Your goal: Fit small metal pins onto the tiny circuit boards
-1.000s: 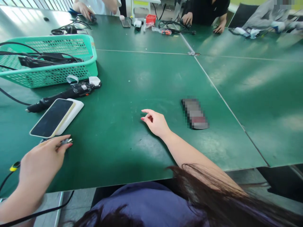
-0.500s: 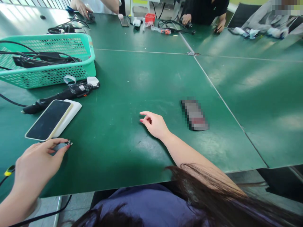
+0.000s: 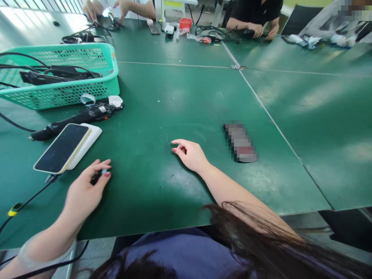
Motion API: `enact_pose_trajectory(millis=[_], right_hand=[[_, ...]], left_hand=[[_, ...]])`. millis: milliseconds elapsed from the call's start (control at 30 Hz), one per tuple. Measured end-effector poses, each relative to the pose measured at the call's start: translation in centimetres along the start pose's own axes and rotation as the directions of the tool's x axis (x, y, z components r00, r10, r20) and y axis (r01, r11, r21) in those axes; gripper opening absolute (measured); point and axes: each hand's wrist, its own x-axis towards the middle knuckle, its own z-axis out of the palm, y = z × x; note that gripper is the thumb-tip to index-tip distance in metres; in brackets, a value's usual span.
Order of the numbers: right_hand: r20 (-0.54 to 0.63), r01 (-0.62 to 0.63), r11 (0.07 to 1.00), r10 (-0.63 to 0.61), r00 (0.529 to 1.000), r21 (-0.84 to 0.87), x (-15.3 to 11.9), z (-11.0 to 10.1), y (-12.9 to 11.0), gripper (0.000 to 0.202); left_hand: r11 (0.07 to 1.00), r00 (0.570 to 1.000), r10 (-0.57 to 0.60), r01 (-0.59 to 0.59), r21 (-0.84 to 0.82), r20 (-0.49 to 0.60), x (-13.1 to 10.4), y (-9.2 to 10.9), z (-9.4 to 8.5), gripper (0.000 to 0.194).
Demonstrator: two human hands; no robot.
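Observation:
My left hand (image 3: pixel 87 185) pinches a small pale blue-grey piece (image 3: pixel 104 171) between thumb and fingers; most of it is hidden, so its kind is unclear. Just behind that hand a phone (image 3: pixel 62 149) lies partly over a white flat slab (image 3: pixel 86 145), with a black cable (image 3: pixel 36 197) at its near end. My right hand (image 3: pixel 190 154) rests on the green table (image 3: pixel 139 186), thumb and index finger apart, the other fingers curled, nothing visible in it. To its right lies a dark, pixelated phone-shaped object (image 3: pixel 240 142).
A black corded electric screwdriver (image 3: pixel 78 119) lies in front of a green plastic basket (image 3: pixel 59 95) holding dark parts and cables. Across the table, other people handle black items near a red box (image 3: pixel 185 24) and coiled cables (image 3: pixel 213 33).
My left hand has moved right, away from the phone's near end, carrying the small piece; the cable there now shows. My right hand stays put. Across the table, co-workers' hands have shifted.

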Motion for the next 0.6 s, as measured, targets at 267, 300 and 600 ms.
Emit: enact_pose_trajectory(millis=[267,300,600], right_hand=[[-0.005,0.021,0.999,-0.021,1.000,-0.032,0.1,0.1,0.2,0.021],[-0.008,0.036,0.998,-0.037,0.999,-0.043,0.1,0.1,0.2,0.022],[0.084,0.119,0.978,-0.106,0.991,-0.173,0.3,0.3,-0.2,0.031]], left_hand=[[0.896,0.952,0.203,-0.085,-0.437,0.230,4.1,8.9,8.0,0.012],[0.828,0.944,0.219,-0.047,-0.559,0.245,4.5,9.8,8.8,0.013],[0.413,0.940,0.131,0.237,-0.879,0.315,5.8,11.0,10.6,0.020]])
